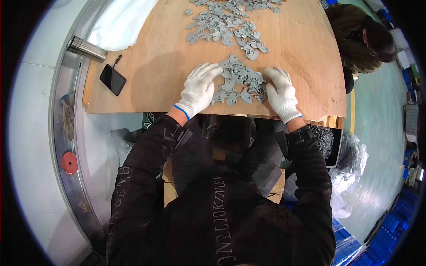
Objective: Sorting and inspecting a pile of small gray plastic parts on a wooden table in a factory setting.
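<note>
My left hand (198, 88), in a white knit glove with a blue cuff edge, lies at the left side of a small heap of flat grey curved metal pieces (239, 79). Its fingers are stretched out and touch the heap's edge. Opposite it, my right hand (280, 92) wears the same kind of glove, with thumb and fingers apart along the heap's right side. Neither hand shows a piece gripped in it; the undersides of the fingers are hidden. Farther off on the wooden table (155, 75) spreads a larger pile of similar grey pieces (222, 24).
On the left lie a phone (112, 80), a steel flask (87, 48) and a white sheet (120, 22). A black bin of small metal parts (326, 141) stands below the table's right front edge, beside clear plastic wrap (353, 162). A person (364, 37) is at the far right.
</note>
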Motion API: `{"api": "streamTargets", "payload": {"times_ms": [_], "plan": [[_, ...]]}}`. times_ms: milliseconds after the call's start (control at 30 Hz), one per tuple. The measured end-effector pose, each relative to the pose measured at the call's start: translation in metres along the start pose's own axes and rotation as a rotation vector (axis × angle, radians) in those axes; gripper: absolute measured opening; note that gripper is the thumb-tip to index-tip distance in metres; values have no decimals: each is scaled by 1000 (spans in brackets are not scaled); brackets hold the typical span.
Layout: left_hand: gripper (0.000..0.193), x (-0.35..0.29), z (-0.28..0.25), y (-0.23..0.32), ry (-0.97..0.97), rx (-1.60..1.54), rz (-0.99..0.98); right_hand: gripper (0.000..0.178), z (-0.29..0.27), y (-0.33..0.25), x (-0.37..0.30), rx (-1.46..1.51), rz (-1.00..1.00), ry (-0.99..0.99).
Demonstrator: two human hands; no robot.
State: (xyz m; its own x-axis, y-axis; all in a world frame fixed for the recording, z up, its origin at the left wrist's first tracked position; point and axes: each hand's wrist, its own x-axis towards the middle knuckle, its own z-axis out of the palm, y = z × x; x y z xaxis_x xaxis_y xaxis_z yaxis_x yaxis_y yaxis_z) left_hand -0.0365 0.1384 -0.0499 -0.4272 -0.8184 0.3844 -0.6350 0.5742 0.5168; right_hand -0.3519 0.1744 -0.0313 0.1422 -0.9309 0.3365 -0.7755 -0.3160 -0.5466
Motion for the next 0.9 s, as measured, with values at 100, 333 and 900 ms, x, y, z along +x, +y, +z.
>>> {"api": "streamTargets", "payload": {"times_ms": [100,333,900], "plan": [[59,-3,0,0,-19,66,-46,48,6,1,-3,30,68,18],[60,29,17,13,-146,186,13,56,31,-34,32,-30,-76,23],[49,-55,22,79,87,90,24,67,40,-78,-39,66,-231,-107]]}}
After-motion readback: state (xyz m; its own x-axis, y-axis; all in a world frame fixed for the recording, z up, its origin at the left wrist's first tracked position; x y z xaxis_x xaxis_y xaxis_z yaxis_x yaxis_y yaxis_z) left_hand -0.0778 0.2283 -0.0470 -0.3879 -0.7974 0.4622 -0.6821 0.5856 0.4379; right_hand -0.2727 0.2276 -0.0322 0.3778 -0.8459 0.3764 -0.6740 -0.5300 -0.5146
